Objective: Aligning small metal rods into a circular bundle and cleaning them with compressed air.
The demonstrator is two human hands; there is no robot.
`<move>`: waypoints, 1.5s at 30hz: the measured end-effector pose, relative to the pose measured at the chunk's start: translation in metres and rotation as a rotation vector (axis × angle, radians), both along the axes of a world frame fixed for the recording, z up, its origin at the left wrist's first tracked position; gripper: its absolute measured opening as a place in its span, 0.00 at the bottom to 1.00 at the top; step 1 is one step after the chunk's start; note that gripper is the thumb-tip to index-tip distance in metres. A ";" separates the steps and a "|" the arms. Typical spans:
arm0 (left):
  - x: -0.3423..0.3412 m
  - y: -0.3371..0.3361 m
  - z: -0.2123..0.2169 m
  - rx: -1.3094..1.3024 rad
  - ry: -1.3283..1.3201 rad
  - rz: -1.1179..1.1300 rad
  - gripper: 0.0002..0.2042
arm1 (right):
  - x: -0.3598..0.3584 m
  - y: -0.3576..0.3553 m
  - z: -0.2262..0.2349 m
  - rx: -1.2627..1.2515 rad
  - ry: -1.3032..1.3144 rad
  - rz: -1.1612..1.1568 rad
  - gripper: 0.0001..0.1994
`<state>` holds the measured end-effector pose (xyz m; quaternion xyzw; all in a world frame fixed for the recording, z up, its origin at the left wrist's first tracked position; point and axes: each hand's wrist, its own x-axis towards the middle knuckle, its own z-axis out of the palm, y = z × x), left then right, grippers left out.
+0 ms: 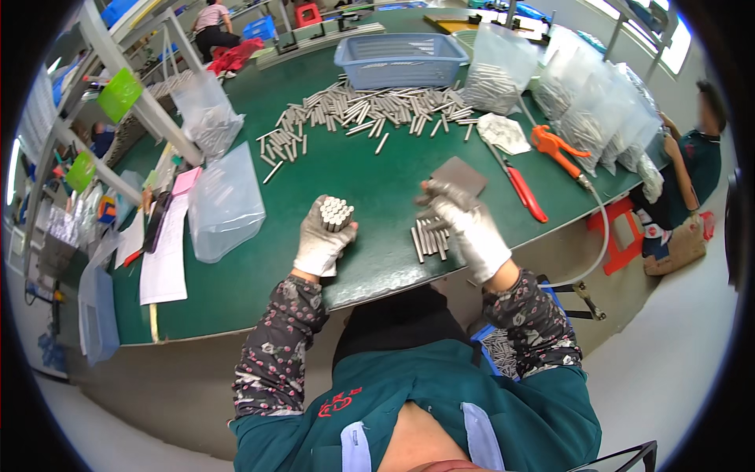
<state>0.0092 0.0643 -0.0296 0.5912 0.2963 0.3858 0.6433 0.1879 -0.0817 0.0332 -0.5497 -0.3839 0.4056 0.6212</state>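
My left hand [318, 244], in a whitish work glove, is closed around a bundle of short metal rods [336, 212], their round ends turned up. A small row of loose rods [429, 240] lies on the green table near its front edge. Over that row's right side hovers my right hand [468, 228], also gloved, its fingers smeared by motion; whether they hold a rod cannot be made out. Just beyond the right hand lies a flat grey-brown plate [459, 176], partly hidden by the fingers. A wide pile of similar rods [370, 108] spreads across the far part of the table.
Behind the pile stands a blue plastic basket [401, 61]. Bags of rods [598, 110] crowd the far right. Red-handled pliers [525, 193], an orange air gun [557, 145] and its hose lie at right. A plastic bag [228, 206] and papers [165, 252] lie left. A person sits at far right.
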 end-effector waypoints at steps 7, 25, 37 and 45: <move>0.008 -0.002 -0.001 0.274 0.165 -0.062 0.20 | 0.112 -0.016 -0.017 -0.432 -1.398 -0.755 0.08; 0.012 0.002 -0.001 0.041 0.112 -0.159 0.25 | 0.154 0.035 -0.020 -0.757 -1.515 -0.630 0.10; 0.004 0.005 0.005 -0.023 0.119 -0.306 0.28 | 0.008 0.042 0.015 -0.041 -0.966 0.075 0.12; 0.004 0.002 0.013 -0.033 0.133 -0.359 0.24 | 0.014 0.072 0.013 -0.177 -1.034 0.224 0.12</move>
